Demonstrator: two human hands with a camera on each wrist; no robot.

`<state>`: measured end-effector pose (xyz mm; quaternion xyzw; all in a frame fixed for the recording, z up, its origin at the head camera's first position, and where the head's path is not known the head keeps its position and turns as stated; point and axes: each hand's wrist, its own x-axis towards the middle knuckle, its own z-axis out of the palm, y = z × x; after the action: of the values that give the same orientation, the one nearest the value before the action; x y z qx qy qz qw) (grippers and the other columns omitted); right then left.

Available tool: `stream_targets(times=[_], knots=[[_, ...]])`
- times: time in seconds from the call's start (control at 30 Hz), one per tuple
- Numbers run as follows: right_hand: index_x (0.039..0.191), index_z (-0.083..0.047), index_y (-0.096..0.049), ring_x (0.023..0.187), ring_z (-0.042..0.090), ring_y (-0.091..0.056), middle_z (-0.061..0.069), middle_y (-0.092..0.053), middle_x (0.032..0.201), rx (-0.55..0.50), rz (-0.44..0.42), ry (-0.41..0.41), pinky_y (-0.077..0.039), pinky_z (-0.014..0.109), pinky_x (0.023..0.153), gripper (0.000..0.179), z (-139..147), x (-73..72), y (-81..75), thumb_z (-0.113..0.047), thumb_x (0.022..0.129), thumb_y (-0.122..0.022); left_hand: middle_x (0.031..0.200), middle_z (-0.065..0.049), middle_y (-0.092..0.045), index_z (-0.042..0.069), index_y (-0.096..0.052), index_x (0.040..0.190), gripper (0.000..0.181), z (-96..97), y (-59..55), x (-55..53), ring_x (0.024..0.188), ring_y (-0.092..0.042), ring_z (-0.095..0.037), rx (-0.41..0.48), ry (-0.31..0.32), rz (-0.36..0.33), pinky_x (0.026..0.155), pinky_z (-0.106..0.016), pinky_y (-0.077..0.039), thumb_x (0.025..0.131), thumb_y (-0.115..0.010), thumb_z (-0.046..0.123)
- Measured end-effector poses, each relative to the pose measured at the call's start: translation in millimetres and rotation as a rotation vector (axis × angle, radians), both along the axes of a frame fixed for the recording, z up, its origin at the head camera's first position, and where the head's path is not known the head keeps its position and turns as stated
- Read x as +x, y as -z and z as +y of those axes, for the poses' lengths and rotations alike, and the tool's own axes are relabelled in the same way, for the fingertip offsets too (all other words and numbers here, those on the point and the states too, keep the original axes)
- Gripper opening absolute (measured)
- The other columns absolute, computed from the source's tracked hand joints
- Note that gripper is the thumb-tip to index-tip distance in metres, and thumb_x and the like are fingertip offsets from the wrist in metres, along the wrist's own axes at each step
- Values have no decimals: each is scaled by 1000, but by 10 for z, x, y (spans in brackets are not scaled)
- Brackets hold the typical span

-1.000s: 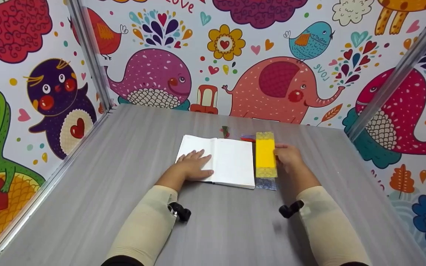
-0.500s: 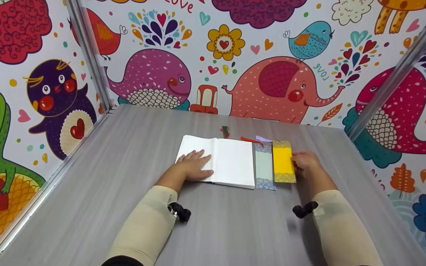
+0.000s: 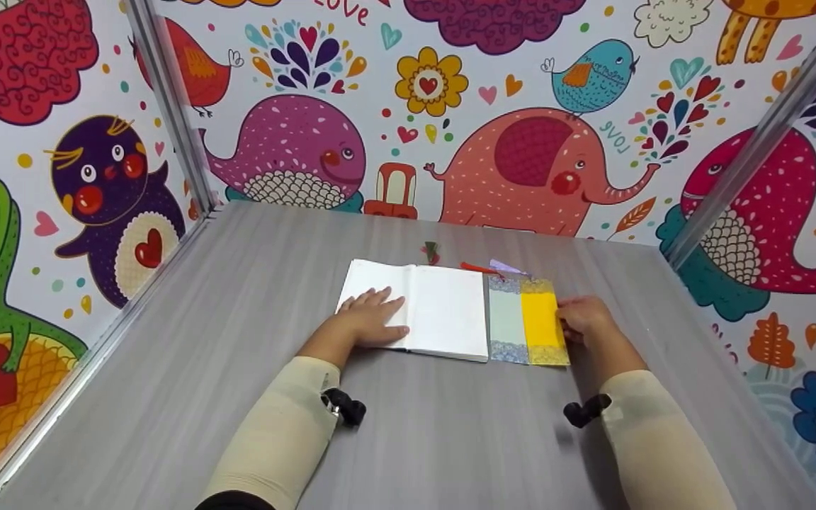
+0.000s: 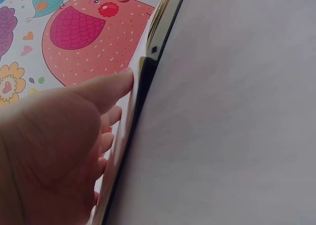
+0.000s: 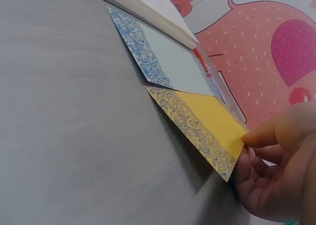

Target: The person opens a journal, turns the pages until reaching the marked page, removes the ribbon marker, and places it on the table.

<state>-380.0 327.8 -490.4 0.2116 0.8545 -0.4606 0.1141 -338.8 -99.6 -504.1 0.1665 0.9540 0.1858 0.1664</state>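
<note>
An open book (image 3: pixel 448 312) with blank white pages lies on the table. My left hand (image 3: pixel 372 319) rests flat on its left page, fingers spread; the left wrist view shows that hand (image 4: pixel 59 136) along the page. Right of the book lies a pale green bookmark (image 3: pixel 506 319) with blue patterned ends. Beside it is a yellow bookmark (image 3: pixel 541 319) with patterned bands. My right hand (image 3: pixel 585 319) pinches the right edge of the yellow bookmark between thumb and fingers. In the right wrist view this bookmark (image 5: pixel 212 119) tilts, its held edge raised above a shadow.
A red tassel (image 3: pixel 479 268) and a purple tassel (image 3: pixel 508 267) lie at the bookmarks' far ends. Behind the book is a small green and red thing (image 3: pixel 431 252). The grey table (image 3: pixel 436 439) meets printed walls at the back and sides.
My right hand has carried the yellow bookmark rightward from over the pale green one, then slightly toward me, uncovering the pale green bookmark. My left hand has stayed on the page.
</note>
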Motion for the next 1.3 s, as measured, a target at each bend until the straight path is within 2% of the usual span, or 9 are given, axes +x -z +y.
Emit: stream_targets(times=[0.1, 0.2, 0.33, 0.43, 0.53, 0.8, 0.97, 1.1, 1.3], knots=[[147, 3, -59, 75, 17, -62, 8, -65, 101, 35, 30, -13, -57, 26, 66, 47, -22, 26, 3, -18, 105, -61, 183, -4, -8, 30, -24, 172, 78, 1, 0, -5, 171, -2, -35, -7, -4, -19, 136, -62, -2, 105, -47, 63], [148, 4, -58, 84, 22, -62, 13, -65, 111, 79, 46, -25, -56, 27, 71, 50, -81, 48, -15, -22, 105, -60, 184, -3, -9, 31, -24, 172, 78, -8, -4, -3, 171, -2, -34, 0, -11, -25, 136, -62, -2, 105, -48, 63], [155, 0, -51, 113, 30, -61, 20, -60, 140, 105, 45, -18, -59, 36, 98, 57, -237, 67, -47, -32, 108, -57, 183, -3, -12, 31, -27, 171, 78, -23, -9, 4, 170, -5, -35, 12, -10, -10, 136, -62, -4, 105, -49, 63], [159, -7, -48, 128, 33, -56, 19, -55, 152, 86, 43, -2, -51, 46, 119, 60, -390, 100, -81, -41, 110, -54, 183, -3, -12, 31, -27, 172, 77, -23, -11, 1, 170, -5, -35, 11, -10, -11, 136, -62, -4, 105, -49, 63], [160, -13, -49, 132, 32, -54, 16, -55, 153, 68, 72, -17, -45, 49, 124, 59, -546, 154, -106, -47, 111, -51, 184, -2, -8, 32, -23, 172, 78, -13, 7, -23, 171, -2, -34, -3, -15, -30, 136, -62, -1, 105, -49, 63], [153, -13, -59, 136, 34, -57, 14, -61, 149, 90, 270, -171, -45, 53, 123, 54, -892, 293, -37, -45, 109, -57, 184, 1, -6, 35, -22, 172, 79, 8, 105, -97, 171, 0, -32, -18, -32, -37, 136, -61, 1, 104, -49, 65], [158, -17, -53, 144, 35, -52, 12, -56, 157, 71, 269, -226, -43, 55, 124, 62, -1056, 344, -16, -49, 106, -62, 184, 1, -7, 36, -22, 172, 81, 4, 125, -109, 171, -1, -33, -12, -27, -31, 136, -62, 0, 103, -49, 67], [165, -23, -42, 158, 39, -39, 12, -41, 171, 142, 282, -349, -34, 63, 128, 74, -1153, 384, 16, -54, 103, -66, 184, 1, -7, 36, -23, 172, 81, -1, 137, -121, 171, -1, -33, -18, -26, -30, 136, -63, -1, 103, -50, 67], [171, -27, -30, 168, 37, -17, 8, -23, 180, 365, 361, -554, -13, 68, 133, 85, -1256, 445, 125, -56, 100, -68, 183, 0, -8, 35, -23, 172, 80, 6, 181, -159, 171, -3, -34, -33, -18, -20, 135, -63, -3, 103, -50, 66]])
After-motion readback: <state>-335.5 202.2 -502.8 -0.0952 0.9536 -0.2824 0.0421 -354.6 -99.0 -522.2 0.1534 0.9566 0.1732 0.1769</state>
